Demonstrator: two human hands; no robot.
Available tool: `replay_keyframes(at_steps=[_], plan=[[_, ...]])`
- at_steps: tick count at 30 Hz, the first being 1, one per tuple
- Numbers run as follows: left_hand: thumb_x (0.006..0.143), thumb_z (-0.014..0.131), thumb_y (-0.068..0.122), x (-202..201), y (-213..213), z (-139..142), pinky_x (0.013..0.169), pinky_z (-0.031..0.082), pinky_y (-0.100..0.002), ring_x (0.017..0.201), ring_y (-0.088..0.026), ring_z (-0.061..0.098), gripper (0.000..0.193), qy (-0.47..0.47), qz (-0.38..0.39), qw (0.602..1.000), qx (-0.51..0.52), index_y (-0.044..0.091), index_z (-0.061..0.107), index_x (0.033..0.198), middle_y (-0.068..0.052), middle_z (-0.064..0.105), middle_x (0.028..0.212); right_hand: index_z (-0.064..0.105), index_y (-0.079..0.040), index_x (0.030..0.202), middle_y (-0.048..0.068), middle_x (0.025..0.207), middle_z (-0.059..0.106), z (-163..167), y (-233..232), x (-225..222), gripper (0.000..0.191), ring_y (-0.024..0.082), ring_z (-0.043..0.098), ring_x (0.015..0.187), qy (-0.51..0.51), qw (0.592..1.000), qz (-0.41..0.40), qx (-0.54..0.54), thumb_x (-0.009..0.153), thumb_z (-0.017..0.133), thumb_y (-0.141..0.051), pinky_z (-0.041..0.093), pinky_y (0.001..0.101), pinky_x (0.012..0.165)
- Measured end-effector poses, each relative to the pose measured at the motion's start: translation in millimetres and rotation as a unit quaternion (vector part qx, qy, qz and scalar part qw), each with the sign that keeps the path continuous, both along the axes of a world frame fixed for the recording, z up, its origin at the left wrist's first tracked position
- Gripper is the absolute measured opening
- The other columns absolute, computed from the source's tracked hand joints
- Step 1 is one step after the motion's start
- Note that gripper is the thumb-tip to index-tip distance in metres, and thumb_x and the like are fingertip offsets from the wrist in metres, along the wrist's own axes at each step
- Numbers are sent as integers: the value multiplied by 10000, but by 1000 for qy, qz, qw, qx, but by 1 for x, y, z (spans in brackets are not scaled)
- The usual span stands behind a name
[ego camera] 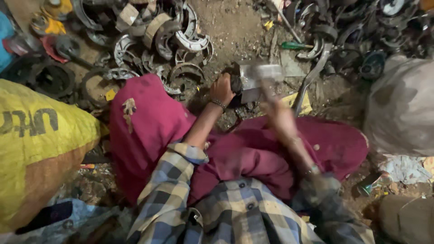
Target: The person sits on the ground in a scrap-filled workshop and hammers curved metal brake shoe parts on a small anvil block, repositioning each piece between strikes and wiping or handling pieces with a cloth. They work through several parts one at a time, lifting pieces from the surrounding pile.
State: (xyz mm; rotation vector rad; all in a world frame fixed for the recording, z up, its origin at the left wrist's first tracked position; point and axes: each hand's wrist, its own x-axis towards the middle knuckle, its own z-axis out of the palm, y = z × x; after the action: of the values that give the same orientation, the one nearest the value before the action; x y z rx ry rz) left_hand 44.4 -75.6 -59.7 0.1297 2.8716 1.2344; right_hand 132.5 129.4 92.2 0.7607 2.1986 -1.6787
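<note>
- Left hand (pixel 222 88) clamped on a dark metal part (pixel 244 83) over the dirt floor (pixel 235 27).
- Right hand (pixel 279 118) blurred; grip cannot be told.
- Curved metal pieces (pixel 181 40) piled beyond.

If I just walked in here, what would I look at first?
Probably the two hands in the middle: the left hand grips a dark metal part on the dirt ground, while the right hand is a blur beside it. Next, the heap of curved metal pieces at the top left, and the big yellow sack at the left edge.
</note>
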Motion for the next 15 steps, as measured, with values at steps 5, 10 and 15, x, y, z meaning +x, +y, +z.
replay_keyframes(at_steps=[5, 10, 15], plan=[[582, 925, 114, -4, -7, 2, 840, 543, -543, 1027, -464, 651, 626, -3, 21, 999, -35, 27, 586, 1101, -251, 656, 1093, 568, -8, 1061, 91, 693, 606, -29, 20, -9, 331, 189, 593, 596, 154, 904, 123, 381, 1092, 592, -337, 472, 383, 520], [598, 955, 168, -4, -2, 9, 850, 554, -525, 1036, -458, 652, 602, -38, 6, 999, 3, 9, 582, 1042, -266, 655, 1112, 552, -26, 1350, 40, 809, 552, 70, 42, -4, 276, 109, 524, 645, 391, 912, 20, 119, 1139, 478, -188, 496, 282, 538], [638, 936, 150, -5, 3, 10, 862, 552, -533, 1041, -450, 660, 566, -58, 9, 998, -1, 24, 583, 1062, -247, 667, 1110, 623, -76, 1183, 59, 839, 620, 141, 23, 2, 371, 153, 630, 636, 578, 807, 92, 69, 1175, 442, -400, 554, 315, 581]])
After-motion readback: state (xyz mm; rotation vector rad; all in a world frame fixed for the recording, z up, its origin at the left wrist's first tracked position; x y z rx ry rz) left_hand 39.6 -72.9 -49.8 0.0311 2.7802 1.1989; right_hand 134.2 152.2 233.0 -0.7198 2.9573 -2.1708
